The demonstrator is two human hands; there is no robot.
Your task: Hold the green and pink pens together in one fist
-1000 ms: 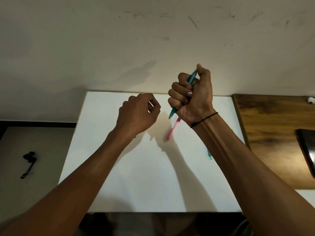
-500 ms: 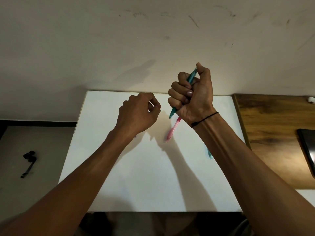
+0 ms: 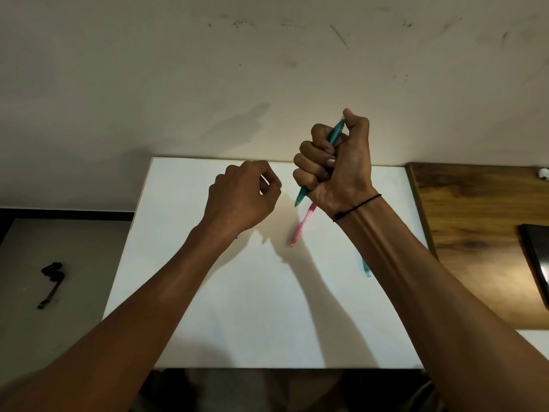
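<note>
Right hand fisted around teal pen, raised above white tabletop; left hand curled, contents unclear; pink pen lying between.

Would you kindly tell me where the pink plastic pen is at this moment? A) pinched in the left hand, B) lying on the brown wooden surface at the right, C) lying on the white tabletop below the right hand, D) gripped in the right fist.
C: the pink plastic pen lies flat on the white tabletop, just below the right hand, whose fist grips a teal plastic pen instead.
</note>
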